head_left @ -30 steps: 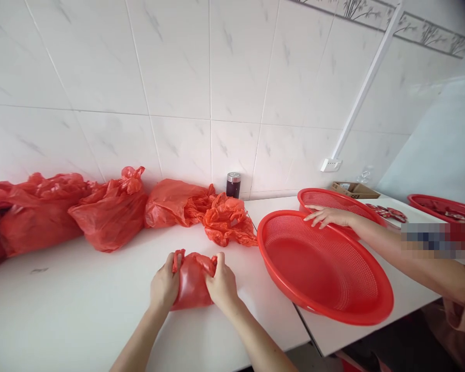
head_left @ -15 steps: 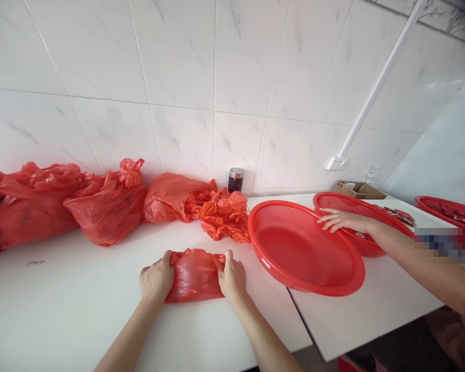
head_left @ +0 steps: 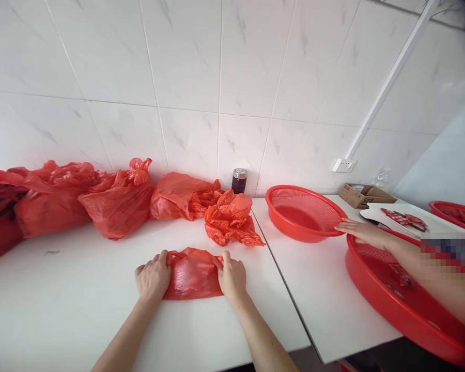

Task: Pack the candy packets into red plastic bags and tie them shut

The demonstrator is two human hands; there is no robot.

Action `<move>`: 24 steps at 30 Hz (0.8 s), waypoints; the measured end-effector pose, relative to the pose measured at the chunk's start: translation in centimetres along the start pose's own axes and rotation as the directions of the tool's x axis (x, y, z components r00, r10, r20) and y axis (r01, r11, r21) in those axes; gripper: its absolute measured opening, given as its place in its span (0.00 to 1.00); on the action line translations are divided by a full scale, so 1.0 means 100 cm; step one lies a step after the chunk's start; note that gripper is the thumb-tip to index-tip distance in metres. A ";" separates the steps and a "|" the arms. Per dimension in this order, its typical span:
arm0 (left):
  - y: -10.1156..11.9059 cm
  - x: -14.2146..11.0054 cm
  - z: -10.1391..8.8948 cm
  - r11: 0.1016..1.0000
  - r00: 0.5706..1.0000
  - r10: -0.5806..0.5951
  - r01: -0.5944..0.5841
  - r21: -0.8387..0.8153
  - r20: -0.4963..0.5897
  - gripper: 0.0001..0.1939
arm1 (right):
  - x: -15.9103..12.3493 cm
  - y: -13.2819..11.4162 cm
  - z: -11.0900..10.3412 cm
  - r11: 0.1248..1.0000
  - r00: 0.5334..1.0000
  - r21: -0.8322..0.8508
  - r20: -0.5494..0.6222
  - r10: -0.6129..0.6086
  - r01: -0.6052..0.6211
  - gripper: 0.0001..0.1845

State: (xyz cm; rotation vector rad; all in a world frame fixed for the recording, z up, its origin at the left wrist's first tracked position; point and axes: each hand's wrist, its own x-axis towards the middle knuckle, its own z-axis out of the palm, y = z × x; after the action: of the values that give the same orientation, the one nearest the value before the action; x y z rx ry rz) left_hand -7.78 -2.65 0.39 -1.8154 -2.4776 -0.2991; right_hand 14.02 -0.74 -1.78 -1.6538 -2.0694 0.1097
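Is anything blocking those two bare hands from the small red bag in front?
Nothing visible: the left hand and right hand grip the small red bag at opposite sides. The crumpled red bag lies farther back, apart from both hands.

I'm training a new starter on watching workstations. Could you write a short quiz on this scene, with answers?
1. True or false: the left hand and the right hand grip the same red bag.

2. What stands near the wall, behind the crumpled bag?
A) a kettle
B) a dark bottle with a silver lid
C) a lamp

3. Fill in: the other person's hand is at the rim of a red ____ on the right-hand part of the table.

Key:
1. True.
2. B.
3. Basket.
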 end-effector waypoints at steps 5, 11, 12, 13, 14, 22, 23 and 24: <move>-0.002 0.000 0.003 1.000 0.999 -0.031 0.031 -0.008 -0.009 0.12 | -0.002 0.003 0.005 0.999 1.000 0.030 -0.023 -0.011 0.011 0.04; -0.007 0.000 0.002 0.993 0.999 -0.044 0.044 -0.105 -0.004 0.14 | -0.003 0.008 0.006 0.994 0.998 0.103 -0.041 -0.043 0.047 0.04; -0.008 0.000 0.000 0.989 0.999 -0.043 0.041 -0.140 -0.011 0.14 | -0.004 0.008 0.004 0.991 0.998 0.122 -0.042 -0.047 0.051 0.04; -0.008 -0.001 -0.002 0.983 0.999 -0.042 0.038 -0.180 -0.020 0.14 | -0.004 0.008 0.002 0.988 0.998 0.144 -0.043 -0.048 0.053 0.04; -0.007 -0.001 -0.003 0.974 0.999 -0.041 0.033 -0.225 -0.030 0.14 | -0.004 0.008 -0.001 0.985 0.998 0.166 -0.045 -0.046 0.053 0.05; 0.031 0.004 -0.001 0.886 1.000 -0.001 -0.009 -0.463 -0.020 0.15 | 0.003 -0.007 -0.009 0.950 1.000 0.311 -0.011 0.006 -0.002 0.09; 0.034 0.006 0.001 0.888 1.000 0.007 -0.007 -0.459 -0.002 0.15 | 0.004 -0.008 -0.007 0.959 1.000 0.284 -0.002 0.002 -0.001 0.06; 0.037 0.008 0.003 0.894 1.000 0.011 -0.001 -0.448 0.021 0.15 | 0.005 -0.009 -0.004 0.966 1.000 0.259 0.008 -0.007 0.005 0.03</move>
State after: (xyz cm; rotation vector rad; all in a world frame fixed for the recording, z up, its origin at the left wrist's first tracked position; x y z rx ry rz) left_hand -4.44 -0.81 0.70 -1.9793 -2.5744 -0.9256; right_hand 13.31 -0.62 -0.99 -1.4893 -1.9703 0.3700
